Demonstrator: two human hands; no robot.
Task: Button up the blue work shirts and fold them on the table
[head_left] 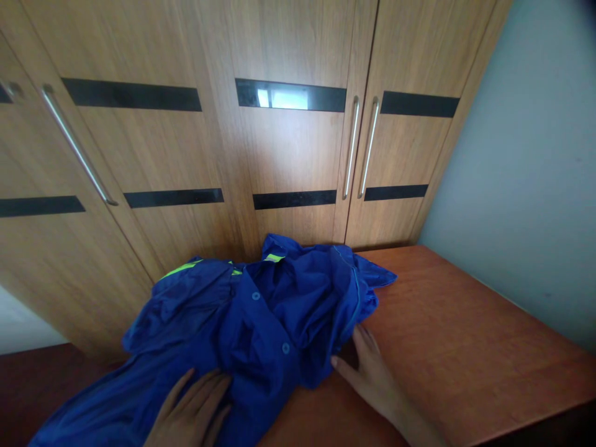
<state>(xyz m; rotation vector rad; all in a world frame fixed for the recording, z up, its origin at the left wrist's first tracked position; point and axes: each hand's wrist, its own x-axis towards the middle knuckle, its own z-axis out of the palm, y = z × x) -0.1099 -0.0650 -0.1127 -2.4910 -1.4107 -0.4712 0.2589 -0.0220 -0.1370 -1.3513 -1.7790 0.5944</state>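
Note:
A crumpled blue work garment (274,323) with round buttons and yellow-green strips lies across the table, trailing toward the lower left. Its full shape is lost in the folds, so I cannot tell whether it is a jacket or coveralls. My left hand (193,413) rests on the cloth near the bottom of the view, fingers stretched out. At the garment's right edge is my right hand (367,369), thumb and fingers apart; the fingertips touch or lie close to the cloth, partly behind a fold.
The reddish-brown wooden table (456,335) extends to the right and ends at a front edge at the lower right. Behind it stands a wooden wardrobe (288,149) with metal handles and dark strips. A pale wall (526,167) borders the right side.

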